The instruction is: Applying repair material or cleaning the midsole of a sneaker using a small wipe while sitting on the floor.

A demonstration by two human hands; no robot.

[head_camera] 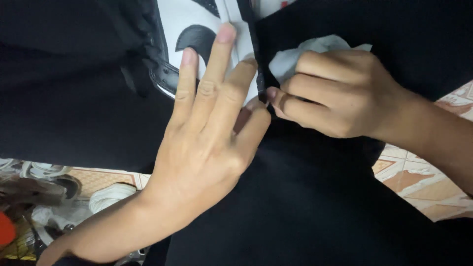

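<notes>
Left hand (212,133) lies flat, fingers spread wide, on white panel with black shapes (197,24), thumb tip at dark edge of black fabric (305,197). Right hand (335,93) closed in fist around crumpled white cloth (295,56), pressing it at same fabric edge, just beside left thumb. Black fabric covers most of view. Patterned floor tiles (419,182) at right. Coiled white cable (108,194) at lower left, near clutter.

The black cloth (320,197) looks matt and soft, a smooth weave. The white wad (288,61) in the right hand (340,93) seems thin, crumpled tissue or cloth. The black-and-white panel (177,29) at far left looks glossy and smooth. The floor tiles (419,182) shine, patterned.
</notes>
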